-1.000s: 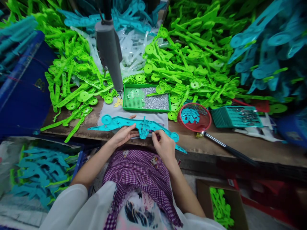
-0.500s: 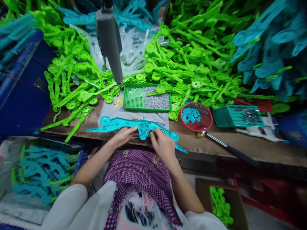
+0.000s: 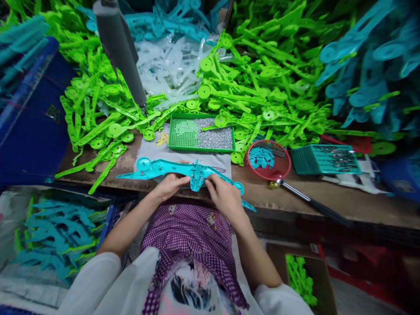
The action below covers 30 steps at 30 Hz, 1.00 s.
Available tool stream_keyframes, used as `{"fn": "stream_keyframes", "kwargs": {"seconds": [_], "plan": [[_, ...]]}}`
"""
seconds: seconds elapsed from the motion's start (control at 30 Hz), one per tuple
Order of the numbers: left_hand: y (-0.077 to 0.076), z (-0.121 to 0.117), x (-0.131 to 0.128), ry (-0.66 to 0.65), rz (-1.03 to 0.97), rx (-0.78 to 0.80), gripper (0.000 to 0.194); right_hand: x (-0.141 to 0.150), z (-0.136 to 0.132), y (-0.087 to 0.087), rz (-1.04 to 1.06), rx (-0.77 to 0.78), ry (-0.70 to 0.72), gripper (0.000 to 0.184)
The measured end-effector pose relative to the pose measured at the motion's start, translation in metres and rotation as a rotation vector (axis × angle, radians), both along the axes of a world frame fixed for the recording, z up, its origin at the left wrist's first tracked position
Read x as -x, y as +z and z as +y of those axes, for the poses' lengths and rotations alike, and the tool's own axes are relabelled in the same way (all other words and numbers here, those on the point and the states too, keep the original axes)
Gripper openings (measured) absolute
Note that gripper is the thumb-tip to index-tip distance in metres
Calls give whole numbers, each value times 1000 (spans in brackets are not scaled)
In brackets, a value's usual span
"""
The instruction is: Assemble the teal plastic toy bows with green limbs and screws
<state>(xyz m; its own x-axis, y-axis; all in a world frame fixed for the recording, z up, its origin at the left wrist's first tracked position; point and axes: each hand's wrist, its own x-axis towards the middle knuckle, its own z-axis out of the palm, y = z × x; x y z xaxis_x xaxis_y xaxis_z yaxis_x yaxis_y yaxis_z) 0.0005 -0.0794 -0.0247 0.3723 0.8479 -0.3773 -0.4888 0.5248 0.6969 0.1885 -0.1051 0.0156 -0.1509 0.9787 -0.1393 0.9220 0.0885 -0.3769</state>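
A long blue plastic bow-shaped part [image 3: 164,168] lies level across the front of the table, with a ribbed block at its middle. My left hand [image 3: 170,186] grips it just left of that block, thumb on top and fingers partly hidden beneath. Bent over its right side is my right hand [image 3: 223,194], thumb and forefinger closed against the part beside the block. Anything small between those fingertips is hidden. Under the part is a pale cloth [image 3: 152,151]. A grey electric screwdriver [image 3: 123,57] hangs tilted beyond it, away from both hands.
A green tray [image 3: 183,148] of small metal screws stands behind the part. Heaps of green plastic arms [image 3: 278,83] fill the back. To the right are a red sieve [image 3: 285,168] with blue pieces and a teal basket [image 3: 305,159]. A blue bin [image 3: 36,105] borders the left.
The hanging screwdriver has swung to the left and tilted more. My right fingers have shifted slightly up beside the block; the blue part stays nearly in place.
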Motion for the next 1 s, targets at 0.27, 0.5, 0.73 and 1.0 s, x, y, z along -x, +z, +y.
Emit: {"fn": "stream_keyframes", "kwargs": {"seconds": [0.27,0.5,0.73,1.0], "plan": [[0,0,0,-18,7,-16,68,5,4,-2,67,44,-55,19],[2,-1,-2,33,1,11,69,-6,-5,-10,481,18,-183,19],[3,-2,-2,43,22,-6,67,14,16,8,177,8,-144,18],[-3,-3,-13,79,100,-31,39,28,36,16,28,119,-65,21]]}}
